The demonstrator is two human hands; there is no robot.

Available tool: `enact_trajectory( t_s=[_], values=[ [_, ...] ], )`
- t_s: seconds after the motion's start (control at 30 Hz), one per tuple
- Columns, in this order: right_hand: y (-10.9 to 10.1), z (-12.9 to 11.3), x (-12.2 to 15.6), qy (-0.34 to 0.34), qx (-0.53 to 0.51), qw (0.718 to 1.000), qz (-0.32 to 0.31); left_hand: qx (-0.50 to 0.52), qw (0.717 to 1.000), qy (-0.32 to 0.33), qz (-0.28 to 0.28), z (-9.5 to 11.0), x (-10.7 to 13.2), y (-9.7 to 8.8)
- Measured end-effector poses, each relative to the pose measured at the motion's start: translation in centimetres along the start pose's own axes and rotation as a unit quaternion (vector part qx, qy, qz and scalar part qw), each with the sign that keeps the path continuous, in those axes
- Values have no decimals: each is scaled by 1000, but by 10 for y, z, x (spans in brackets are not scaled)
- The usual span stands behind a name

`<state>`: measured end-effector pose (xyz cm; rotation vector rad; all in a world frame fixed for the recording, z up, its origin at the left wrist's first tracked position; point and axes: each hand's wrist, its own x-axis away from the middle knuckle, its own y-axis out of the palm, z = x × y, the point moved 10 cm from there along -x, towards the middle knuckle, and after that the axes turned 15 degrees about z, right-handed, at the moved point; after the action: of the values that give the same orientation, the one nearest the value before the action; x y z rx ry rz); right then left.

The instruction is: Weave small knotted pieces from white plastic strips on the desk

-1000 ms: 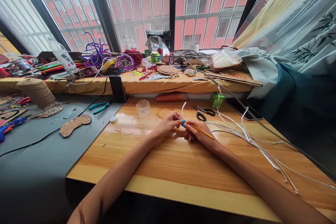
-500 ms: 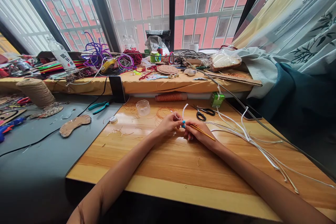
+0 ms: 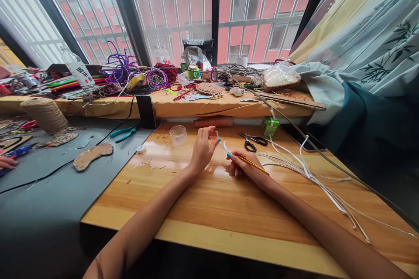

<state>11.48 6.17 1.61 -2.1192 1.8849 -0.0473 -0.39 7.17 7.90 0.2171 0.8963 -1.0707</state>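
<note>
My left hand (image 3: 203, 150) is raised above the wooden tabletop, its fingers apart and the blue-nailed thumb held away from them. Close to that thumb, a short white cord (image 3: 224, 145) curves up from the fingertips of my right hand (image 3: 244, 165). My right thumb and fingers pinch this cord at its lower end. A thin golden stick (image 3: 252, 164) lies along the same hand, slanting back over it; its tip is too small to make out. Some of the right fingers are curled underneath.
Black-handled scissors (image 3: 251, 144), a green carton (image 3: 270, 126) and long white cords (image 3: 314, 176) lie to the right. A clear round container (image 3: 178, 134) and orange thread spool (image 3: 212, 121) stand behind. Another person's hand (image 3: 7, 162) shows at far left, beyond teal pliers (image 3: 123, 132).
My left hand has let go of the white cord and moved left and up, its fingers spreading. My right hand stays almost in place. Another person's hand has appeared at the left edge.
</note>
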Motion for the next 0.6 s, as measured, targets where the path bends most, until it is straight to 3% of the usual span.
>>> enact_trajectory(
  t_s=[0.07, 0.13, 0.23, 0.33, 0.43, 0.6],
  values=[
    [-1, -1, 0, -1, -5, 1000, 4, -75, 987, 140, -9, 27, 1, -5],
    [-2, -5, 1, -8, -6, 1000, 8, -123, 957, 256, -62, 48, 12, 1],
    [-4, -14, 4, -37, 20, 999, 18, -150, 917, 336, -152, 59, 31, 16],
    [-7, -27, 8, -83, 71, 993, 34, -133, 913, 328, -204, 56, 39, 24],
    [-8, -36, 12, -118, 118, 985, 54, -86, 931, 280, -216, 51, 36, 26],
    [-26, -34, 8, -140, 177, 962, 152, -80, 966, 201, -143, 40, 17, 15]
  ],
)
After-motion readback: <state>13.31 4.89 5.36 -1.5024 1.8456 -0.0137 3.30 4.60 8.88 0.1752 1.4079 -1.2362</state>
